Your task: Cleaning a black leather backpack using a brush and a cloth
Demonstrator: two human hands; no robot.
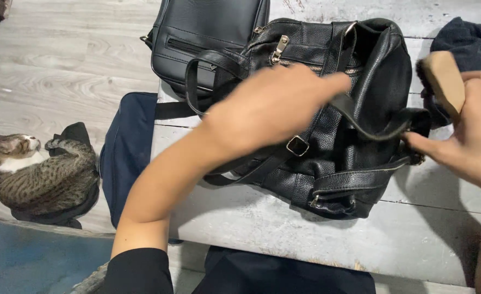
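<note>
A black leather backpack (355,163) with straps, buckles and a brass zipper pull lies on a worn grey wooden table (316,239). My left hand (273,106) reaches across its middle, fingers closed around one of its black straps, pulling it to the right. My right hand (469,136) is at the right edge, gripping a wooden-backed brush (442,79) with dark bristles, held just beside the backpack's right side.
A second black leather bag (202,38) lies behind the backpack at the table's far edge. A dark cloth (469,38) sits at the top right. A navy bag (126,147) hangs off the table's left side. A tabby cat (39,174) lies on the floor at left.
</note>
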